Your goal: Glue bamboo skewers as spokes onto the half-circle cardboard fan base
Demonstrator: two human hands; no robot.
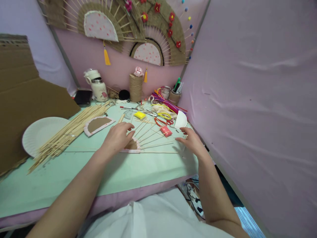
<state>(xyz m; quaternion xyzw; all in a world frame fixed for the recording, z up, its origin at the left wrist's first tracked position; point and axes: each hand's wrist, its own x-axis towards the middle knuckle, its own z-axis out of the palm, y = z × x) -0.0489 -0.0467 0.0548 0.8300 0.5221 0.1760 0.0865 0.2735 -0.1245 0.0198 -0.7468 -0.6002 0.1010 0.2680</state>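
Note:
A cardboard half-disc with a pale ruffled edge [132, 145] lies on the table with several thin sticks [158, 145] fanned out from it. Over its left part is my left hand [118, 135], fingers bent, with a gap between thumb and forefinger; whether it touches the piece is hard to tell. Off the right ends of the sticks, my right hand [190, 141] has thumb and fingers apart, holding nothing visible. Just beyond it lies a white half-round piece [181, 119]. A red packet [165, 131] and a yellow packet [140, 115] sit behind the fan.
At left are a bundle of sticks [74, 127], a second half-disc [99, 125], a paper plate [41, 132] and a large cardboard sheet [32, 109]. Scissors [164, 115], a twine spool [136, 87] and a bottle [99, 89] stand or lie behind. Finished fans [158, 33] hang on the wall.

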